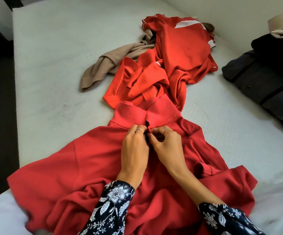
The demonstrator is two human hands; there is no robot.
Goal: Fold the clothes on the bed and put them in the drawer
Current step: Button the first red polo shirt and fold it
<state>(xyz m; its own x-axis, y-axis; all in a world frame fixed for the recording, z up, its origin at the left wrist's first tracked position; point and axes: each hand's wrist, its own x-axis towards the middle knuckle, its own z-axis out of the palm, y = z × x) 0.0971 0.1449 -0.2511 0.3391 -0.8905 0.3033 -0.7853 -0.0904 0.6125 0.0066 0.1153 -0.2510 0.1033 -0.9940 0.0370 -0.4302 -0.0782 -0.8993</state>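
Red polo shirt (89, 167) lies spread on the bed (52, 48). Our left hand (134, 148) and right hand (165, 143) both pinch its placket below the collar. We judge it soft, light, limp; best lifted by shoulders.

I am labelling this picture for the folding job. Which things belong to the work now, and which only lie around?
In the job:
red polo shirt, both hands pinching its placket: left hand, right hand
red clothes pile
beige garment

Lying about:
dark folded clothes
mattress
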